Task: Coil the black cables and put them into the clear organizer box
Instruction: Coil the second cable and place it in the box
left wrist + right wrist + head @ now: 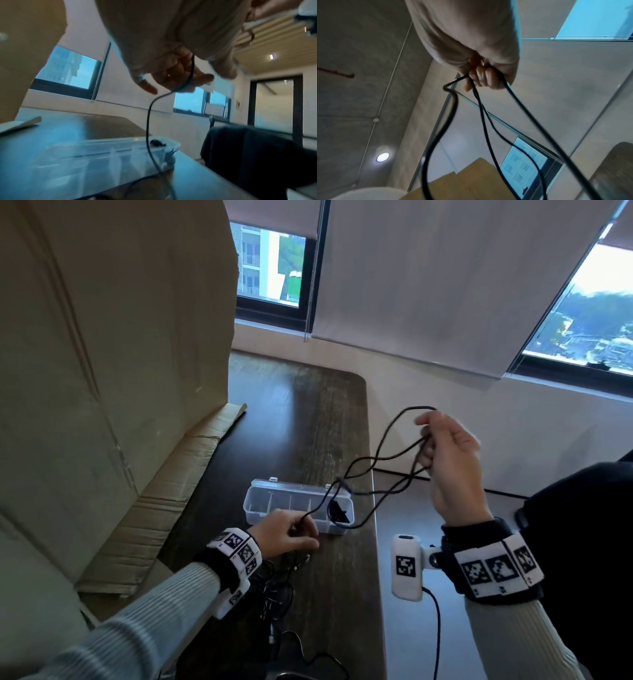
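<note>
My right hand (442,446) is raised above the table's right edge and grips several loops of a thin black cable (387,460); the right wrist view shows its fingers (481,78) curled round the strands of the cable (488,121). The cable sags down to my left hand (291,532), which pinches it low over the table in front of the clear organizer box (274,498). In the left wrist view the cable (149,115) runs from my left fingers (173,77) down past the box (102,155). The box is open, and a black coiled cable (339,511) sits in its right end compartment.
A tangle of more black cables (274,590) lies on the dark wooden table (294,419) below my left wrist. A large cardboard box (102,354) stands at the left. A dark chair (257,155) is beyond the table's right edge. Windows with blinds are behind.
</note>
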A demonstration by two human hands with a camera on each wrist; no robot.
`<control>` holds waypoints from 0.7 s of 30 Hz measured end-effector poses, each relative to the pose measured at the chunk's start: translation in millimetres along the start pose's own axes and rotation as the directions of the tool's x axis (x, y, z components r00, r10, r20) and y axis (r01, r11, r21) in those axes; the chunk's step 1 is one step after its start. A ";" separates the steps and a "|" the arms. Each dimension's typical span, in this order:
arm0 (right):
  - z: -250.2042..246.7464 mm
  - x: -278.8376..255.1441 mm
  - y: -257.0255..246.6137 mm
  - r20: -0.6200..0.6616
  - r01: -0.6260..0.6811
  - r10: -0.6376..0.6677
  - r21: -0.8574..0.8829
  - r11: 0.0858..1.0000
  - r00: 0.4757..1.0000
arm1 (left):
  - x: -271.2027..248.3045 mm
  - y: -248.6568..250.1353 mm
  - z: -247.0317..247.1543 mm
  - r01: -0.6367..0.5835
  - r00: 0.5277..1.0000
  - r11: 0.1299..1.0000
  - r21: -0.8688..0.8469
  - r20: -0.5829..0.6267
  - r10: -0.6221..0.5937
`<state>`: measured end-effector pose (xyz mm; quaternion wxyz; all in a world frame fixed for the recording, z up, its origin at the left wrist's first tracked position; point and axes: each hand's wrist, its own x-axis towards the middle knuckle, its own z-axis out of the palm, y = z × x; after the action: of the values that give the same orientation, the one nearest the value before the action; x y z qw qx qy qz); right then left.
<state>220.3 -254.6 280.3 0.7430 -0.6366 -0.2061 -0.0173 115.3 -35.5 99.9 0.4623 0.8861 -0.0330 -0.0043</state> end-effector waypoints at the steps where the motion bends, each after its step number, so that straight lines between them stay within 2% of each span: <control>1: -6.4 2.7 -4.2 -0.062 0.013 -0.011 0.035 0.999 0.998 | -1.3 -8.1 -1.5 0.008 1.000 0.994 0.113 0.028 -0.011; 3: -18.6 7.2 -13.8 -0.170 0.078 -0.068 0.057 0.995 0.983 | -3.8 -24.8 -6.5 0.049 0.998 0.965 0.258 0.023 -0.057; 4: -25.4 9.4 -17.6 -0.209 0.114 -0.103 0.038 0.993 0.972 | -4.8 -33.0 -9.7 0.084 0.996 0.962 0.258 -0.012 -0.084; 6: -38.3 12.7 -21.1 -0.262 0.151 -0.159 -0.048 0.987 0.952 | -6.6 -37.7 -19.6 0.156 0.985 0.971 0.180 -0.108 -0.138; 8: -49.7 14.7 -14.4 -0.271 0.141 -0.178 -0.152 0.978 0.946 | -7.8 -27.9 -34.9 0.151 0.972 0.984 0.095 -0.197 -0.130; 11: -52.3 9.7 7.9 -0.134 0.038 -0.085 -0.321 0.946 0.987 | -7.8 6.4 -61.0 0.010 0.948 0.997 0.079 -0.318 0.016; 14: -35.7 -10.3 27.8 0.085 -0.052 0.118 -0.550 0.833 0.989 | -6.1 39.0 -79.5 -0.139 0.890 0.986 0.087 -0.426 0.163; 16: -24.7 -23.1 41.8 0.242 -0.052 0.284 -0.670 0.740 0.928 | -6.2 56.2 -86.6 -0.194 0.853 0.973 0.128 -0.468 0.232; 18: -15.6 -31.6 52.3 0.362 0.036 0.431 -0.798 0.602 0.826 | -7.4 68.8 -90.1 -0.243 0.854 0.958 0.153 -0.434 0.286; 19: -10.4 -33.2 55.2 0.388 0.091 0.463 -0.834 0.544 0.797 | -8.9 73.3 -90.3 -0.269 0.863 0.951 0.152 -0.401 0.308; 21: 3.3 -35.3 53.7 0.404 0.154 0.418 -0.843 0.515 0.814 | -10.8 78.5 -88.4 -0.308 0.876 0.940 0.145 -0.343 0.339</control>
<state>202.6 -249.7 218.6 0.2400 -0.9040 -0.3279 0.1331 103.6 -7.2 214.5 0.4161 0.8724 -0.0949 0.2384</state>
